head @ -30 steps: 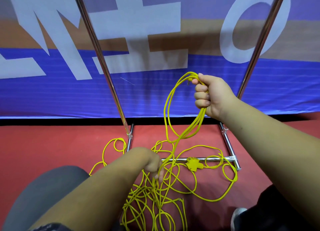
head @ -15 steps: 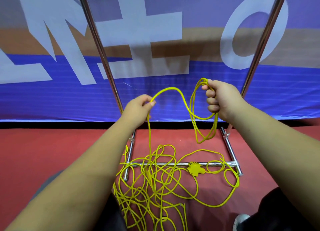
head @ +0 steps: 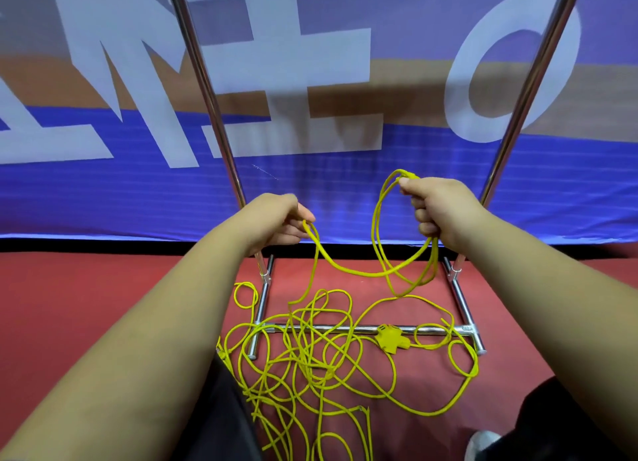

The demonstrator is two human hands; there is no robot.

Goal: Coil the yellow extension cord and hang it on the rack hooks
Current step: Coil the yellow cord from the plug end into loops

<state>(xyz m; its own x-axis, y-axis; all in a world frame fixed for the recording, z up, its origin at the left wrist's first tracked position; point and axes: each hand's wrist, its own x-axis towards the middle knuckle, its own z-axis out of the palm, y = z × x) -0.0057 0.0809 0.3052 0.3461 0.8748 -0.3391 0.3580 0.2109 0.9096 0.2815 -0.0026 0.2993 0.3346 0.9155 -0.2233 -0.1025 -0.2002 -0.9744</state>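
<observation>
The yellow extension cord [head: 321, 360] lies mostly in a loose tangle on the red floor, draped over the chrome rack's base bar [head: 431, 330]. Its yellow multi-outlet end [head: 392, 339] rests against that bar. My right hand [head: 438, 208] is shut on a small bundle of cord loops that hang below the fist. My left hand [head: 279, 224] pinches a strand of the same cord, which sags across to the right hand's loops and drops to the tangle. The rack's two chrome uprights, left [head: 203, 91] and right [head: 531, 80], rise out of frame; no hooks are in view.
A blue, white and tan banner [head: 328, 80] hangs right behind the rack. My knees in dark trousers [head: 221, 419] and a grey shoe [head: 481, 443] are at the bottom edge. Bare red floor [head: 86, 305] spreads to the left.
My left hand rose from the floor tangle with a strand and carried it toward the right hand. The arch of cord between my hands has dropped into a sag.
</observation>
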